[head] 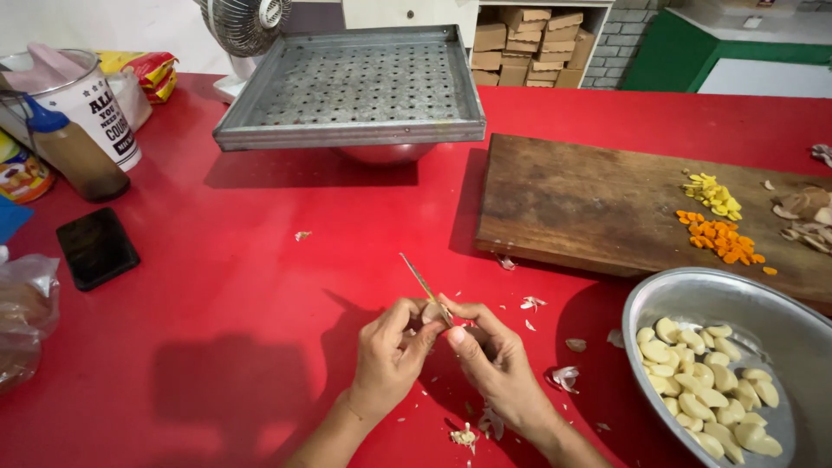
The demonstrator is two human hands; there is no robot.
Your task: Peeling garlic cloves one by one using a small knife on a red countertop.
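pinching a garlic clove (431, 314) low centre, left hand (387, 360) steadies it so the right hand (496, 368), gripping a small knife (425, 286), can peel; metal bowl (784, 329) of peeled cloves sits lower right.

Over the red table (217, 347), the left hand (387, 360) and right hand (498, 368) meet around a garlic clove (431, 312), the right holding a thin knife (423, 284) pointing to 11 o'clock. At 3 o'clock sits a metal bowl (693, 299) of peeled cloves (706, 390); at 1 o'clock, a wooden cutting board (589, 208).
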